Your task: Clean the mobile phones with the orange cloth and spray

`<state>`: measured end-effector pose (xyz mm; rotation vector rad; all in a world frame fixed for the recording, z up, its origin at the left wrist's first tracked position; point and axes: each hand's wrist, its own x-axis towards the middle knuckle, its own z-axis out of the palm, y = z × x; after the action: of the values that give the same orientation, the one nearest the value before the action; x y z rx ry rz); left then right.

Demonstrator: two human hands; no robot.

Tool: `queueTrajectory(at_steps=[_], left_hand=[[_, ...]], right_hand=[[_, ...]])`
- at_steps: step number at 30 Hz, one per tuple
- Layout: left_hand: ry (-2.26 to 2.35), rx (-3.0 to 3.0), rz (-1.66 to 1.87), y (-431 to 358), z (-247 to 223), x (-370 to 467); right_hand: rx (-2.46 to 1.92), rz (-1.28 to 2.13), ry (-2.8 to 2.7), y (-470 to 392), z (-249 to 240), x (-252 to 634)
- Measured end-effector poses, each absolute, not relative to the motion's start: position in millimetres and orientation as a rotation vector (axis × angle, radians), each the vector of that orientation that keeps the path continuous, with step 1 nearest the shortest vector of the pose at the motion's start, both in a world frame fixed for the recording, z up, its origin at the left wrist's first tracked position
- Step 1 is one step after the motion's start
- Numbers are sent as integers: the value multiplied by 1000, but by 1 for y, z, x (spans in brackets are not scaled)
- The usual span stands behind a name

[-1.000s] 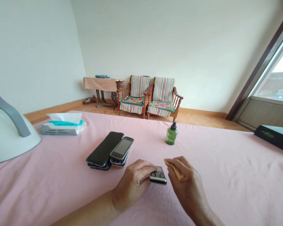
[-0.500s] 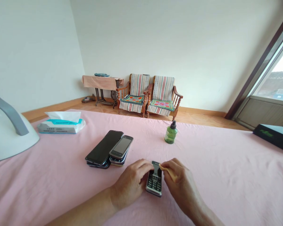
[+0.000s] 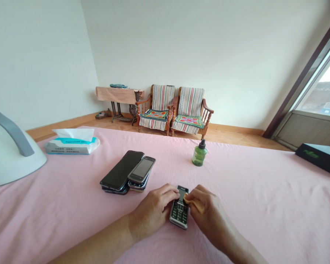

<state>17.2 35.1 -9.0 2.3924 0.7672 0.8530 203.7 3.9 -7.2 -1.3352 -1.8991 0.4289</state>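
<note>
A keypad phone lies face up on the pink tablecloth, its screen end pointing away from me. My left hand grips it along the left edge, fingertips resting by the screen. Bunched in the closed fingers of my right hand is a yellow cloth, pressed against the right side of the phone near the screen's lower part. Left of my hands sit stacked phones: a large black smartphone on top of one pile, a smaller grey phone on the other.
A green pump bottle stands beyond my right hand. At the left are a tissue pack and a white rounded object with a grey handle. A black box sits at the right edge. Two wooden chairs stand beyond the table.
My right hand has moved the cloth slightly down along the phone's screen, toward the keypad. The left hand stays on the phone. The view has shifted very slightly.
</note>
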Motion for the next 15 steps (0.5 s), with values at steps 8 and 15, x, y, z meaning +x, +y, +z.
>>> queueTrajectory(at_steps=[8,15], left_hand=[[677,2341,787,40,-2,9],[636,2323,503,41,8,2]], right_hand=[[-1347,434,-1885,5,-14,204],[-1339,498,-1938,6,-12,207]])
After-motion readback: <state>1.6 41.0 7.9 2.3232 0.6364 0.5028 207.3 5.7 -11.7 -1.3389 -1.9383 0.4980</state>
